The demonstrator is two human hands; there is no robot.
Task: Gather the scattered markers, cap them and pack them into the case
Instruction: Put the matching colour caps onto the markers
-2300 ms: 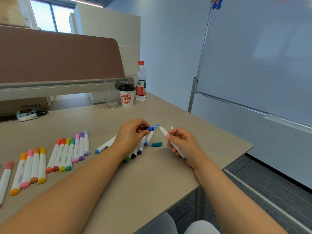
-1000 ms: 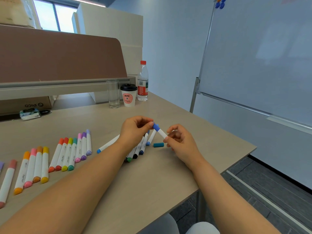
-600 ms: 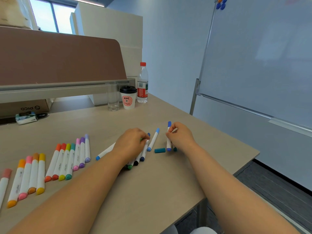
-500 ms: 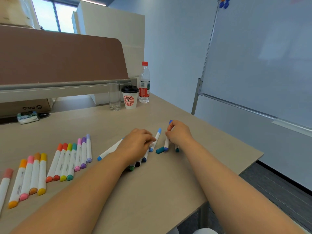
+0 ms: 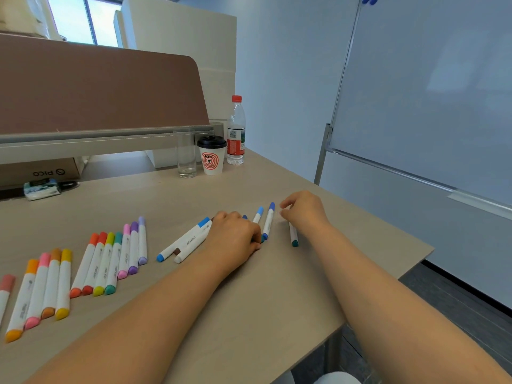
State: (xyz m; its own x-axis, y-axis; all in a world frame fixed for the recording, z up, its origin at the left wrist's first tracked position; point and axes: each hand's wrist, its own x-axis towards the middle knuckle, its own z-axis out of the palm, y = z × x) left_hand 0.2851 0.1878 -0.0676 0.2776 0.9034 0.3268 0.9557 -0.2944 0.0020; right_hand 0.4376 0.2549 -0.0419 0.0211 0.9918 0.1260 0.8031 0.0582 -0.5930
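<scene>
Pale wood forms the tabletop (image 5: 277, 286), and the paper cup (image 5: 212, 159) with its black lid stands toward the far side; take that cup as your mark.

Toward you from the cup, your left hand (image 5: 234, 238) lies knuckles up with its fingers curled down. A light-blue-capped marker (image 5: 259, 213) runs in under it from the far side. You cannot tell whether the hand grips anything or only rests there, because the hand hides what is beneath it.

Toward you and right of the cup, your right hand (image 5: 303, 210) hovers loosely curled, thumb and forefinger apart, holding nothing. A dark-blue-capped marker (image 5: 268, 221) lies between your two hands, just beside the light-blue one. A teal-tipped marker (image 5: 293, 235) lies partly under your right wrist.

Toward you and slightly left of the cup, a blue-ended marker (image 5: 180, 241) and a brown-ended marker (image 5: 191, 245) lie side by side, touching, their far ends against your left hand. Further left of the cup and nearer you, a row of seven markers (image 5: 110, 259) lies capped, running from orange to lilac. Left again, a row of four markers (image 5: 41, 292) in orange, pink, tan and yellow lies close together. One pink-capped marker (image 5: 5, 289) shows at the picture's left edge.

Just left of the cup stands an empty glass (image 5: 186, 153), and just right of it a water bottle (image 5: 236, 131) with a red cap. Well right of the cup, beyond the tabletop, a whiteboard (image 5: 429, 92) stands.
</scene>
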